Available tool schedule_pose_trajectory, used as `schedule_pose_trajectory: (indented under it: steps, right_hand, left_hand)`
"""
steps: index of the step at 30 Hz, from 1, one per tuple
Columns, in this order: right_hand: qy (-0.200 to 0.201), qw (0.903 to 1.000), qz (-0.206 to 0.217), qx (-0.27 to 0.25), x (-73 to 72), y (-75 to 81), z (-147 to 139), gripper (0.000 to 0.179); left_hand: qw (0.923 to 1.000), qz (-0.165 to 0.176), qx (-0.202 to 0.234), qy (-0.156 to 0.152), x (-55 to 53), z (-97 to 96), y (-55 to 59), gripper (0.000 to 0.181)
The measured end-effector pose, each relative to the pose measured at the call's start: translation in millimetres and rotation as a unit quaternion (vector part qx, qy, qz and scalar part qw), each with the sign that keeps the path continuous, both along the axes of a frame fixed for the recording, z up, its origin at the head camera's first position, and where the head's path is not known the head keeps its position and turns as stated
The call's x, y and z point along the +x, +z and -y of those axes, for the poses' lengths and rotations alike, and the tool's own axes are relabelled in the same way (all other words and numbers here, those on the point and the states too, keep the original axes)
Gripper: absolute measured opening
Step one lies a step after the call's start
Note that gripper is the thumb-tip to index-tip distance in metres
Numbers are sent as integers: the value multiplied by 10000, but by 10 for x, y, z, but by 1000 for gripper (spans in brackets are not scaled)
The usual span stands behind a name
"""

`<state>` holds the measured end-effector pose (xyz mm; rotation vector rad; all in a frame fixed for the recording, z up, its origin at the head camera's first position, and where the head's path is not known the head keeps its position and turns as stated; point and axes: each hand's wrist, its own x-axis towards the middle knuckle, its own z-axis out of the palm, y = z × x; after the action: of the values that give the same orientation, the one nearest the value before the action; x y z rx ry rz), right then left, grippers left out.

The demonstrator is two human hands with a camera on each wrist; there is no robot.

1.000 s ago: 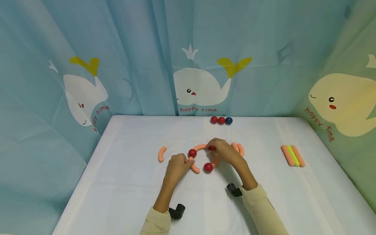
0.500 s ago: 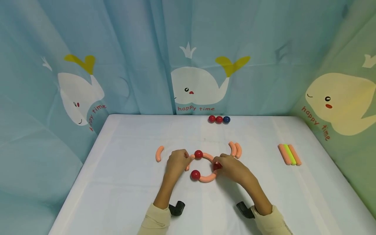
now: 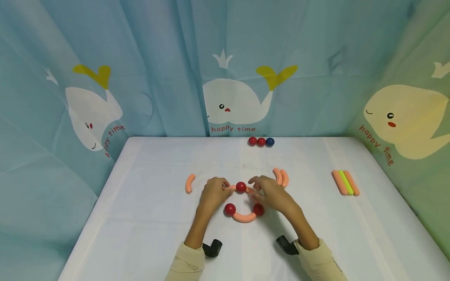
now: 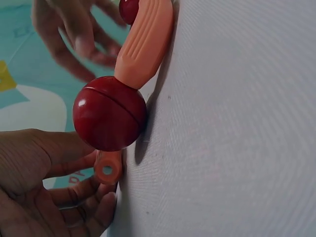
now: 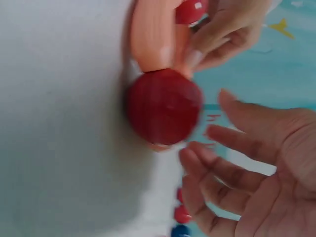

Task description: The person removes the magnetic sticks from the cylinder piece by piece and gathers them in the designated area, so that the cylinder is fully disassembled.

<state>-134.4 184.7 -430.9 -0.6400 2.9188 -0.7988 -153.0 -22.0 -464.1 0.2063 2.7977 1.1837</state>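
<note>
"Head view first: what's on the table (image 3: 140,238)?"

"Three red balls and some orange pieces, laid out like a ring. The left hand (image 3: 213,194) pinches the left piece (image 3: 230,188) beside the far ball (image 3: 240,187). The front piece (image 3: 244,218) runs between the left near ball (image 3: 230,209) and the right near ball (image 3: 258,209)."

"And the right hand (image 3: 272,192)?"

"Free and relaxed, by the right piece (image 3: 249,190). Two curved pieces (image 3: 284,178) lie side by side past it, a lone piece (image 3: 190,183) left of the ring, three sticks (image 3: 345,183) far right, and a row of balls (image 3: 261,142) along the back edge."

"Left wrist view?"

"Left thumb and fingers are round the left piece, its holed end showing under the left near ball. The front piece touches that ball above. The right hand is slightly blurred, its fingers apart."

"Right wrist view?"

"Blurry. The right hand's loose fingers are just beside a red ball; I can't tell about contact. Beyond, the left hand grips an orange piece."
</note>
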Motion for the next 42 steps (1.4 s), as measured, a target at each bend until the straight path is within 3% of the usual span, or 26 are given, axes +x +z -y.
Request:
schedule_pose_trajectory:
  steps: [6, 11, 20, 26, 42]
  right_hand:
    - [56, 9937, 525, -984, -240, -231, 73, 37]
    - [-43, 9894, 719, -1262, -324, -290, 142, 31]
    - [-356, 9904, 930, -963, -338, -261, 201, 28]
    - [-378, 9911, 896, -906, -343, -260, 209, 27]
    - [-349, 9907, 942, -917, -346, -262, 199, 27]
  left_hand:
    - [9994, -252, -175, -163, -3, -13, -40, 19]
    - [9992, -314, -218, -147, -15, -11, -44, 19]
    - [9985, -454, -288, -129, -19, -17, -35, 19]
    - [9975, -615, -266, -209, -20, -11, -38, 18]
    - [9979, -585, -70, -255, -23, 18, -20, 17]
